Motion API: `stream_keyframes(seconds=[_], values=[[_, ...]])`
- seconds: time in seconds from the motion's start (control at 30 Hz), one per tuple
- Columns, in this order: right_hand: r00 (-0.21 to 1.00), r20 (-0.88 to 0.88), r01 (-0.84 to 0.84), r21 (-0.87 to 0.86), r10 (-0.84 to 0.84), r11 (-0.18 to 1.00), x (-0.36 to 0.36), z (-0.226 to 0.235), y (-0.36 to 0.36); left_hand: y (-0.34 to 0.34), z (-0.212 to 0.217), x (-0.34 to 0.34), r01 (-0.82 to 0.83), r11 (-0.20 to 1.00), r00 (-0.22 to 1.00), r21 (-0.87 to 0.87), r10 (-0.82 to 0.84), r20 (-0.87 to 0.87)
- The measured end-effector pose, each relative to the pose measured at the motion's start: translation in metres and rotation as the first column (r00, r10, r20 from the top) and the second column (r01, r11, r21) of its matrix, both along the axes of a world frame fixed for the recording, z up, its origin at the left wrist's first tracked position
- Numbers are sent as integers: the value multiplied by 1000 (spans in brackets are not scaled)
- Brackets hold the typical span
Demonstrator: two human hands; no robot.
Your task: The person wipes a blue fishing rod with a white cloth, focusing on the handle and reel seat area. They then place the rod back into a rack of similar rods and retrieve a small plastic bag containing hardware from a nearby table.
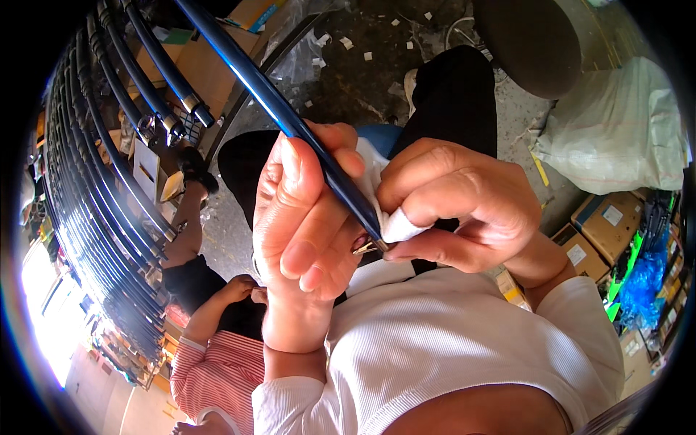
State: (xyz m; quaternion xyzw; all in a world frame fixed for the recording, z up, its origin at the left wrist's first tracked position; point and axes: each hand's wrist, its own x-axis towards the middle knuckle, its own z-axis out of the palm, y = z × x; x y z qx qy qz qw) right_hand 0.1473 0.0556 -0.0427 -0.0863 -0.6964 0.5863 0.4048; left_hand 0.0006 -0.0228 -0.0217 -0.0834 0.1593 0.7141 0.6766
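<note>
Rods on the left: a big bank of long, glossy dark tubes (106, 233), bunched along that side, nobody's hand on them that I can see.
Co-worker: a person in a red-and-white striped top (226, 373), down at lower left, well apart from the work.
Sack: a bulky, pale green-white woven bag (616, 130) over on the right, brown cardboard boxes (609, 226) just below it.
Blue rod: a slim, glossy dark blue tube (270, 100), slanting from the top edge down to the hands, its near end right between them.
Right grip: this one (464, 203) is curled in, thumb and index nearly together at the rod's near end, pinching the cloth there.
Left grip: this one (304, 210) is closed loosely round the rod, thumb laid along it.
Cloth: a soft white scrap of fabric (403, 226) over the right index finger, up against the rod. My guess is we're mid-wipe.
Metal end: a small brassy tip (381, 246) by the right thumb. I'd say the next move calls for light pressure here, rod kept steady.
</note>
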Motion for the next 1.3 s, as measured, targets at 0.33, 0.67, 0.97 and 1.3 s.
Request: stream_keyframes(seconds=[0.33, 0.67, 0.97, 1.3], values=[[1000, -8, 14, 143, -13, 990, -7, -2, 3, 5, 9, -1, -60, 986, 997, -155, 52, -54], [999, 22, -47, -17, 47, 999, -7, -1, 9, 4, 6, 0, -43, 993, 986, -110, 24, -162], [993, 65, -76, -250, 95, 965, 2, -34, 6, 2, -13, -2, -32, 978, 983, 205, -5, 182], [962, -88, -261, -560, 257, 786, 9, 4, 22, 6, -1, 0, 35, 999, 980, -25, -40, -193]])
